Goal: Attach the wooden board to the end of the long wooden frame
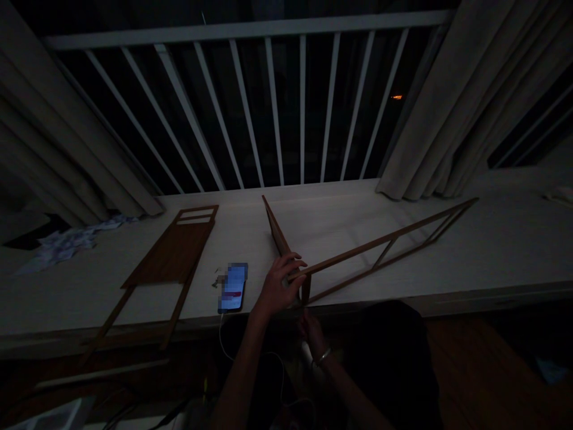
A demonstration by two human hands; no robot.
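Observation:
My left hand [283, 284] is closed around the near corner of a brown wooden frame [349, 259], where a long rail meets a second panel [278, 236] seen almost edge-on. From that corner, the frame's two rails with crossbars reach out to the right above the pale ledge. Just below the corner is my right hand [314, 335], with a bracelet at the wrist. Its fingers are pressed together under the wood; what they hold is too dark to make out. A lit phone [234, 288] lies left of my left hand, with small metal-looking bits [216, 282] beside it.
Another brown slatted wooden piece [172, 251] lies at the left, its legs past the ledge's front edge. Crumpled papers [67, 242] are by the left curtain [76, 119]. A white railing [250, 28] stands behind the ledge [501, 251]. A white cable [221, 337] hangs from the phone.

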